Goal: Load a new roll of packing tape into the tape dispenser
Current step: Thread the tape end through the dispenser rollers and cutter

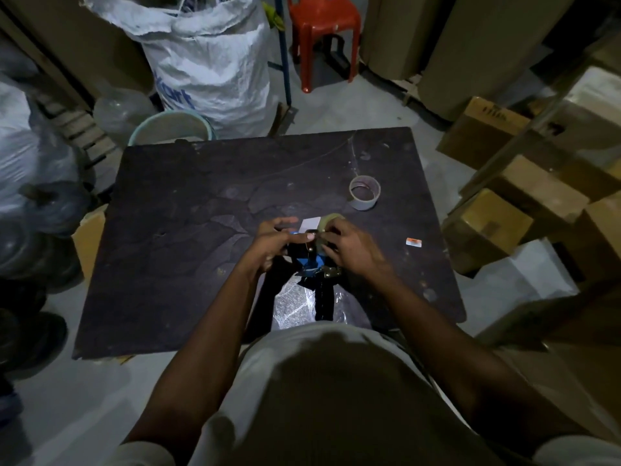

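Dim light, fine detail poor. The tape dispenser [311, 264], blue and black, is held over the near middle of the counter [174, 250], handle toward the person. The roll of packing tape [331, 219], pale and translucent, sits at the dispenser's far end, apparently on the hub; can't tell if it is fully seated. The right hand [351, 247] has its fingers curled round the roll's rim. The left hand [270, 245] grips the dispenser's head, thumb and forefinger pinched close to the roll, maybe on the loose end; too dark to confirm. Likely risks: roll pushed on crooked or adhesive side the wrong way, so it jams or won't feed; loose end slipping and sticking back onto the roll; fingertips catching the cutter teeth while threading in this light. A whitish ring of tape [363, 203] stands well apart on the counter, right and farther back.
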